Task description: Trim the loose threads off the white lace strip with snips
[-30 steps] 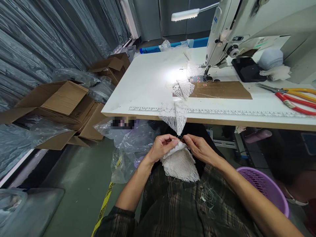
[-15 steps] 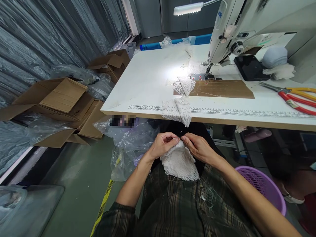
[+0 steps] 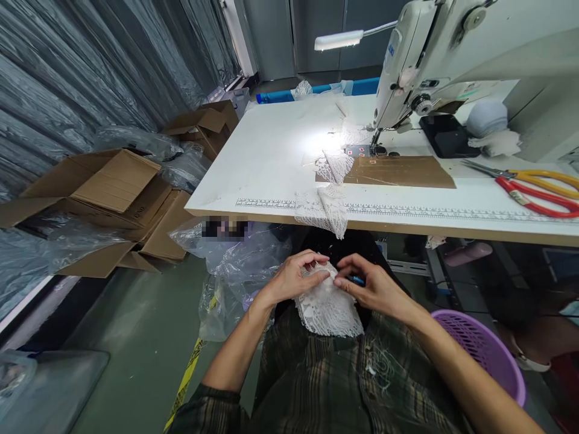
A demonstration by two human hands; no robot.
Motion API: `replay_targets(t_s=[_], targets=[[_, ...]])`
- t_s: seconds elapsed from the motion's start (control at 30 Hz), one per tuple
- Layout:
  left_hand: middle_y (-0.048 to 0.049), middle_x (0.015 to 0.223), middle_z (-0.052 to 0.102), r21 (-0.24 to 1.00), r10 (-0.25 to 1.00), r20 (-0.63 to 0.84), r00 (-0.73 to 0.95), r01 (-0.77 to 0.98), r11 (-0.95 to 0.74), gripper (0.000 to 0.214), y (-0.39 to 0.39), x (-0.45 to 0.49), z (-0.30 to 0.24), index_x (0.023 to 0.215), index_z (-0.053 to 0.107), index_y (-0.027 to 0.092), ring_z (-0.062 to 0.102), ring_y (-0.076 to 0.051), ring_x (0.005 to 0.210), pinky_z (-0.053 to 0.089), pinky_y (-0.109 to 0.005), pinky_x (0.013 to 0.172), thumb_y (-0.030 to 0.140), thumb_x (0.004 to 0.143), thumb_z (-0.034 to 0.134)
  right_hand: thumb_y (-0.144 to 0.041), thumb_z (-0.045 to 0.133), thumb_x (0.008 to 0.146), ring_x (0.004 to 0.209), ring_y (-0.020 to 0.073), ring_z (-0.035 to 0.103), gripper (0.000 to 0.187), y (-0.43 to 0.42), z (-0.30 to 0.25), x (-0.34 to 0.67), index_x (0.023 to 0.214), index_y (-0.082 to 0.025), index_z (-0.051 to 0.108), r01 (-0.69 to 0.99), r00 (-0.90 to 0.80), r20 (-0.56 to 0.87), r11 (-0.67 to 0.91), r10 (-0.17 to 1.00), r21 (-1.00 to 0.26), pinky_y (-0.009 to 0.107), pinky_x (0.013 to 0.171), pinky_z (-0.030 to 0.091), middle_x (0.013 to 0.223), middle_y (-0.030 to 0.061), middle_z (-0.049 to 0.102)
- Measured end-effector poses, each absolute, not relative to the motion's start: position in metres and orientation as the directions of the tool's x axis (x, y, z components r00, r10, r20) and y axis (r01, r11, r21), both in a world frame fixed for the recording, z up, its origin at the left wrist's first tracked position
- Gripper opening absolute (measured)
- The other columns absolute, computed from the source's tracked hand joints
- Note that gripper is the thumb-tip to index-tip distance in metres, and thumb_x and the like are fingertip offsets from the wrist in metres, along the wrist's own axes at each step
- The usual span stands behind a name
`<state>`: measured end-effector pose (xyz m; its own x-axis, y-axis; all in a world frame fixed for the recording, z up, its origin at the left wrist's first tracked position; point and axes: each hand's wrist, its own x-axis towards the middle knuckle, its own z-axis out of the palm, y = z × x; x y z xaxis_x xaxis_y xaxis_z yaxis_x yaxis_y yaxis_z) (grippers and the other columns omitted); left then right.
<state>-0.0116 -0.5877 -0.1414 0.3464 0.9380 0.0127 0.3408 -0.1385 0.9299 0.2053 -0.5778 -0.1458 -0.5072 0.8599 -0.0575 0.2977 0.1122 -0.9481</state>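
Note:
A bundle of white lace (image 3: 332, 310) rests on my lap, just below the table's front edge. My left hand (image 3: 301, 274) pinches its upper left part between thumb and fingers. Across a small gap, my right hand (image 3: 368, 283) has its thumb and fingertips at the bundle's upper right edge. Inside its curled fingers shows a small blue object (image 3: 358, 280), mostly hidden, so its kind is unclear. A strip of similar lace (image 3: 332, 208) hangs over the table edge and runs back toward the sewing machine (image 3: 384, 90).
Red- and yellow-handled pliers (image 3: 520, 181), a black tray (image 3: 450, 135) and brown card (image 3: 402, 172) lie on the white table (image 3: 262, 163). A purple basket (image 3: 484, 355) stands at the right. Cardboard boxes (image 3: 113, 187) and plastic bags (image 3: 244, 259) are at the left.
My right hand has drawn a little away from the left, and its fingers have loosened. The blue object in it now shows. My left hand stays on the lace, which lies more spread upward.

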Motion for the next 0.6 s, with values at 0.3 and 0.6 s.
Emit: replay_targets(t_s=[0.3, 0.6], targets=[[-0.0132, 0.122, 0.060, 0.969, 0.961, 0.090, 0.262, 0.200, -0.145, 0.042, -0.585, -0.014, -0.153, 0.114, 0.065, 0.017, 0.055, -0.024, 0.117, 0.040, -0.040, 0.103, 0.046, 0.083, 0.065, -0.054, 0.057, 0.083, 0.049, 0.0098, 0.041, 0.039, -0.545, -0.133, 0.180, 0.075, -0.016, 0.060, 0.221, -0.215, 0.129, 0.177, 0.968, -0.959, 0.023, 0.047, 0.035, 0.057, -0.0007, 0.054], [-0.0201, 0.104, 0.069, 0.781, 0.859, -0.141, 0.491, -0.478, 0.402, 0.094, -0.580, -0.003, -0.144, 0.116, 0.062, 0.010, 0.068, -0.027, 0.084, 0.053, -0.036, 0.074, 0.086, 0.063, 0.053, -0.022, 0.055, 0.083, 0.061, 0.0110, 0.050, 0.015, -0.609, -0.114, 0.195, 0.073, -0.018, 0.066, 0.182, -0.818, 0.003, 0.264, 0.575, -0.947, 0.023, 0.059, 0.040, 0.066, -0.0014, 0.059]])
